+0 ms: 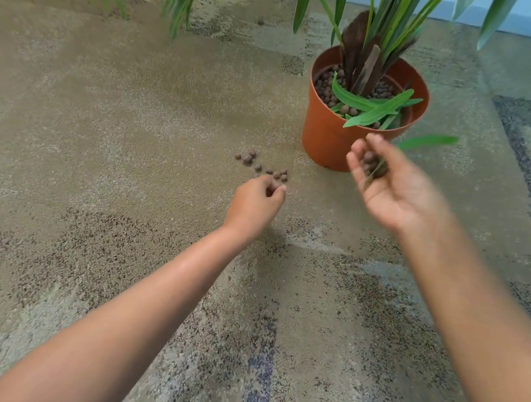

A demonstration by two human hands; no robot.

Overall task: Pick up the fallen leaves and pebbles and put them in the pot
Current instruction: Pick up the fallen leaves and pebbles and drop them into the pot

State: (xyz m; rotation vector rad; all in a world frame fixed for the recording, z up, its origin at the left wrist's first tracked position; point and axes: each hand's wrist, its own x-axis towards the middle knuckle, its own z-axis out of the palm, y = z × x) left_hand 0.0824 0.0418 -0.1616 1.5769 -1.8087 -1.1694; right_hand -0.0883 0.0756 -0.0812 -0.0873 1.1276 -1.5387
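An orange plastic pot stands on the carpet, filled with brown pebbles and holding a green plant; several loose green leaves lie on its pebbles. A small scatter of brown pebbles lies on the carpet left of the pot. My left hand reaches down at the near edge of that scatter, fingertips pinched on a pebble. My right hand is cupped palm-up in front of the pot, holding several pebbles and a green leaf that sticks out to the right, blurred.
The floor is a beige carpet with dark speckled patches and a grey-blue band on the right. Long green leaves of the plant hang over the top of the view. A pale wall runs along the top right.
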